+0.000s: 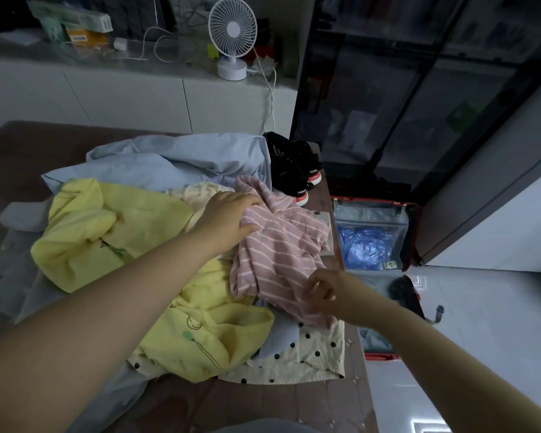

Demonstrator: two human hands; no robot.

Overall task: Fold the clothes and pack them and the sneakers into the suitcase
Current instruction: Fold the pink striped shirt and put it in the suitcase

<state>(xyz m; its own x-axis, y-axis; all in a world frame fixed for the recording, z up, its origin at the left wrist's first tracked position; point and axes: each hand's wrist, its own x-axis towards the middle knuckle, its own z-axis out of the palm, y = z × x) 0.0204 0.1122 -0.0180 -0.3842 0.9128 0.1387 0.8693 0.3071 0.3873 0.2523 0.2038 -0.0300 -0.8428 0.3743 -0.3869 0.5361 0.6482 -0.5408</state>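
A crumpled pink striped garment lies on top of a pile of clothes on the bed. My left hand grips its upper left part, with fingers curled into the fabric. My right hand pinches its lower edge. Under it lie a yellow garment, a cream polka-dot piece and a light blue garment. Black sneakers with red-and-white soles sit at the bed's far right corner. The open red suitcase lies on the floor to the right of the bed.
The brown bed carries the pile. A white desk fan with a cable stands on the white cabinet behind. A dark glass-door wardrobe rises to the right. White tiled floor lies beyond the suitcase.
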